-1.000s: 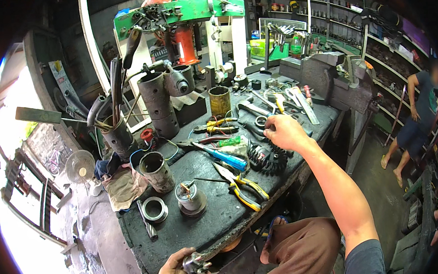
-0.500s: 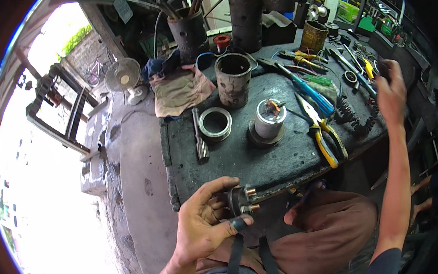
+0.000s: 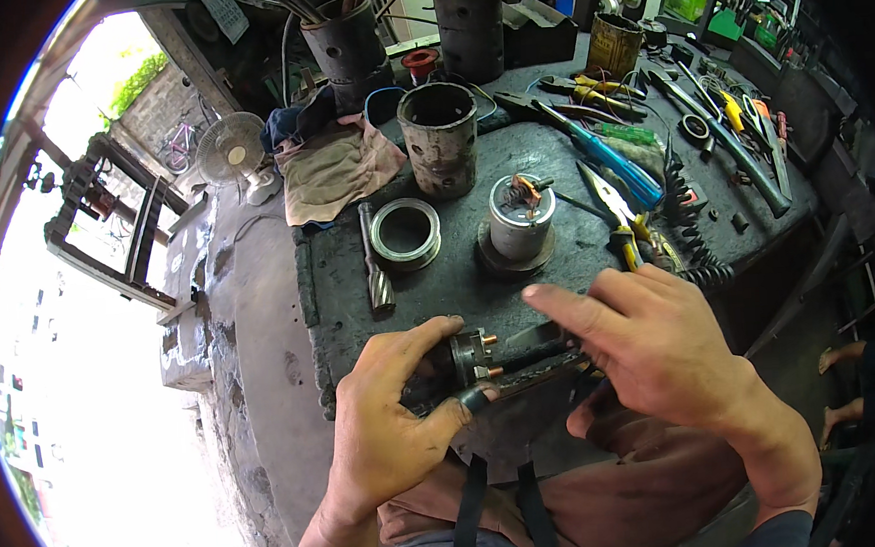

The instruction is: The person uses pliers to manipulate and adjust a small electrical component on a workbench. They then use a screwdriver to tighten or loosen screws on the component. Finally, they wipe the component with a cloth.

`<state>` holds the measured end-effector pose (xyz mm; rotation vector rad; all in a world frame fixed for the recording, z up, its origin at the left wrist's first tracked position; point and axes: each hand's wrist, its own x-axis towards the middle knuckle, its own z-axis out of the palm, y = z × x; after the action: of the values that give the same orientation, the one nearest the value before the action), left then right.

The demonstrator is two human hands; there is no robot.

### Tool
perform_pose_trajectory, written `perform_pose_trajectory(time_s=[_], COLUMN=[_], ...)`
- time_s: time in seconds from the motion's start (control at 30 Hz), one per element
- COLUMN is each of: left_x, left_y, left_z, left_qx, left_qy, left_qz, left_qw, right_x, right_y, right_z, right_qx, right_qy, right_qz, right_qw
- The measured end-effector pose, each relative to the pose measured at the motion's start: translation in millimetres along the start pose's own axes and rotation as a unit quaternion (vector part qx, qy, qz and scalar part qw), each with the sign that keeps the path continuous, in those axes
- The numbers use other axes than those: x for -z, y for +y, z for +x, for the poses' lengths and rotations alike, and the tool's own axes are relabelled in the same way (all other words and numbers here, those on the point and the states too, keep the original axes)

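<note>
My left hand (image 3: 381, 417) grips a round black terminal cap (image 3: 468, 360) by its rim between thumb and fingers. Two copper-coloured bolts stick out of its right side. Close to it on the right, my right hand (image 3: 652, 346) is closed around a flat, dark, blade-like tool (image 3: 540, 337), with the index finger stretched out above. The tool points toward the cap, apart from the bolts; its handle is hidden by the fingers. Beyond the hands, a silvery cylinder (image 3: 521, 230) with copper wire ends at its top stands upright on a round base on the workbench (image 3: 439, 298).
Left on the bench lie a metal ring (image 3: 407, 259) and a fluted cutter (image 3: 378, 262). A pipe-like can (image 3: 440, 148) and a rag (image 3: 336, 171) are behind. Yellow-handled pliers (image 3: 623, 227), a blue-handled tool (image 3: 619, 167) and a coiled cable (image 3: 691, 243) lie right.
My right hand has come from the bench's far right side to beside the cap, now with the blade-like tool in it. The left hand still holds the cap, slightly higher in view.
</note>
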<state>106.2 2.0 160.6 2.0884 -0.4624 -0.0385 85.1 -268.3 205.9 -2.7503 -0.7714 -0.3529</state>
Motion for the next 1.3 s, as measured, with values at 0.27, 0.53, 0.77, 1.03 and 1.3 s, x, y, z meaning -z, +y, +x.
perform_pose_trajectory(time_s=[0.27, 0.53, 0.77, 1.03, 1.3], left_x=[4.8, 4.5, 8.5, 10.4, 9.2], left_y=[3.9, 1.1, 0.9, -0.5, -2.8], left_z=[14.2, 15.3, 14.0, 16.3, 16.3], left_qx=[-0.024, -0.04, -0.045, -0.055, -0.06], left_qy=[-0.039, -0.041, -0.047, -0.06, -0.056], left_qz=[0.008, -0.005, 0.011, 0.023, 0.024], left_qw=[0.999, 0.998, 0.998, 0.996, 0.996], right_x=[-25.6, -34.2, -33.1, -32.8, -31.5], right_y=[-1.2, -3.9, -6.6, -9.4, -8.7], right_z=[8.5, 16.9, 19.6, 21.1, 21.1], right_qx=[-0.002, -0.005, -0.029, -0.008, 0.003], right_qy=[0.045, 0.073, 0.032, 0.05, 0.05], right_qz=[0.012, 0.025, 0.03, 0.021, 0.015], right_qw=[0.999, 0.997, 0.999, 0.998, 0.999])
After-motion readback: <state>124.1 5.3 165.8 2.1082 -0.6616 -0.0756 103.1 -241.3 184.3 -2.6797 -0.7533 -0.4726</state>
